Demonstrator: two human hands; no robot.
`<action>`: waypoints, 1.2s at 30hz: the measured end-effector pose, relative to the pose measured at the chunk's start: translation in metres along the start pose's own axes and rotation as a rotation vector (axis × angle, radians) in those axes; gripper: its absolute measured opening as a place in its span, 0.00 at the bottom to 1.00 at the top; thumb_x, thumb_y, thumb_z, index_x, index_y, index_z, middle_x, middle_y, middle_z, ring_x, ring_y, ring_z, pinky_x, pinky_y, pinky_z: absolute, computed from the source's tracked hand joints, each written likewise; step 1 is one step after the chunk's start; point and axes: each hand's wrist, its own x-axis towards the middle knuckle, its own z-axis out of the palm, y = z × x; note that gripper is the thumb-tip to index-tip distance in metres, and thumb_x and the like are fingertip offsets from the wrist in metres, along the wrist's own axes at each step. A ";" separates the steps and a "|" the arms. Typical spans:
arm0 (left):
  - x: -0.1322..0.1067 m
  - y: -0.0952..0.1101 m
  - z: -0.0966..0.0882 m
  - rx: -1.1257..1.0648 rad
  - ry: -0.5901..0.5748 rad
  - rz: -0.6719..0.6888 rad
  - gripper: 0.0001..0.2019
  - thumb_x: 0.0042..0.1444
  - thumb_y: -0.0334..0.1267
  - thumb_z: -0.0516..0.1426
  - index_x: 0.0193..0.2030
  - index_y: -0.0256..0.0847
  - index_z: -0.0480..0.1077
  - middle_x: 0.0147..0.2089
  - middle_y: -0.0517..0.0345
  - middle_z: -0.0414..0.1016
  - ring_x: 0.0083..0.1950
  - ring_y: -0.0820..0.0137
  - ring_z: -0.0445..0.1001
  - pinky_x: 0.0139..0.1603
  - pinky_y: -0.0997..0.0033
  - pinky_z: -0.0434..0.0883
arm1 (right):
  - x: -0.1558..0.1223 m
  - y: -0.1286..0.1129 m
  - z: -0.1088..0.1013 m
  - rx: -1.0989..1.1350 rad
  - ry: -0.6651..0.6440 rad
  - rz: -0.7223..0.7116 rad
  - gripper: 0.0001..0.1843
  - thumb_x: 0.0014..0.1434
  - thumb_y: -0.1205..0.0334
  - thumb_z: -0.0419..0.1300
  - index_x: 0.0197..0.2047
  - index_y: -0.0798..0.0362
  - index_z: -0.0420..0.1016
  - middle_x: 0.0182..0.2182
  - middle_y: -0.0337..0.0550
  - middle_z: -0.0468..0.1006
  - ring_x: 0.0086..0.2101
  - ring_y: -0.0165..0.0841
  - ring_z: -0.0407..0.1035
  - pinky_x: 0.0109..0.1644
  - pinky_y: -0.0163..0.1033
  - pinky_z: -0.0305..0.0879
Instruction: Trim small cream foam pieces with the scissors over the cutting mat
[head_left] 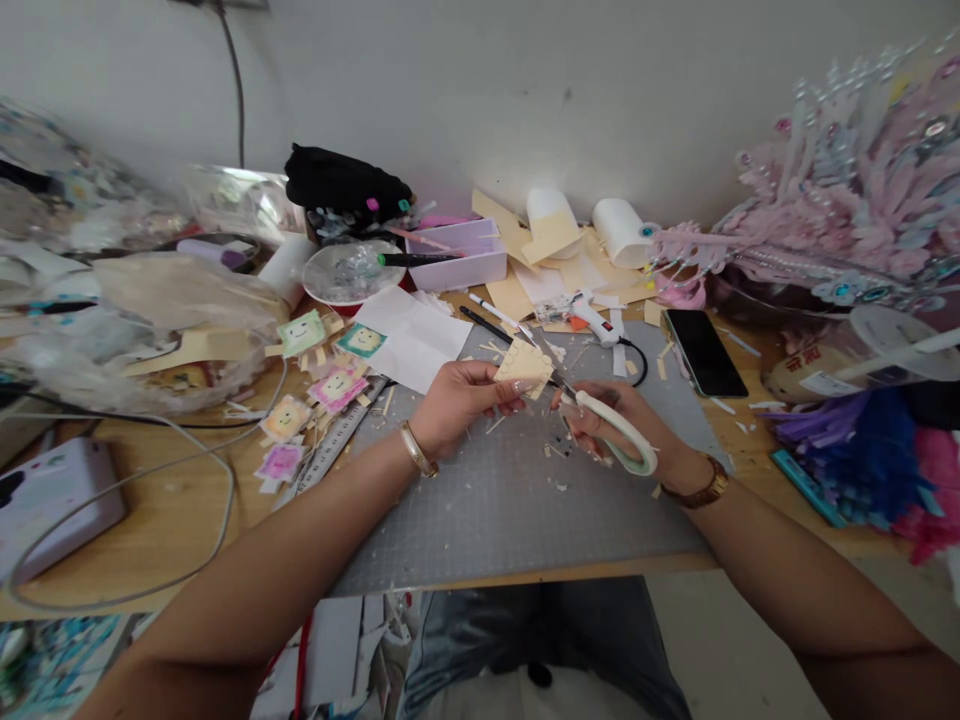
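Observation:
Pinched in my left hand is a small cream paper piece with a wavy edge, held above the grey cutting mat. My right hand grips white-handled scissors; their blades point up and left, beside the paper's right edge. Whether the blades touch the paper I cannot tell. Left of my left hand lie several coloured paper squares with drawn smiling faces, among them a pink one and a green one. A white sheet lies behind that hand.
A white hot glue gun and a black phone lie to the right. A metal ruler lies left. At the back are a lilac box and cream paper scraps. A pink decorated headdress fills the right side.

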 end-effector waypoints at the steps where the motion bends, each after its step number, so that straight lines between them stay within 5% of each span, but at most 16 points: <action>1: 0.000 0.000 0.000 0.003 0.002 -0.008 0.14 0.43 0.45 0.68 0.22 0.35 0.75 0.23 0.55 0.76 0.23 0.76 0.68 0.25 0.75 0.62 | 0.000 0.000 0.001 -0.010 0.012 0.001 0.21 0.47 0.47 0.68 0.35 0.55 0.73 0.18 0.33 0.67 0.13 0.23 0.58 0.13 0.29 0.55; 36: 0.001 -0.002 0.002 -0.030 0.086 0.026 0.15 0.43 0.45 0.68 0.23 0.36 0.72 0.23 0.57 0.75 0.23 0.77 0.66 0.24 0.76 0.60 | 0.000 0.008 0.007 0.061 0.103 0.015 0.16 0.47 0.54 0.69 0.36 0.54 0.75 0.19 0.33 0.68 0.13 0.22 0.58 0.13 0.28 0.56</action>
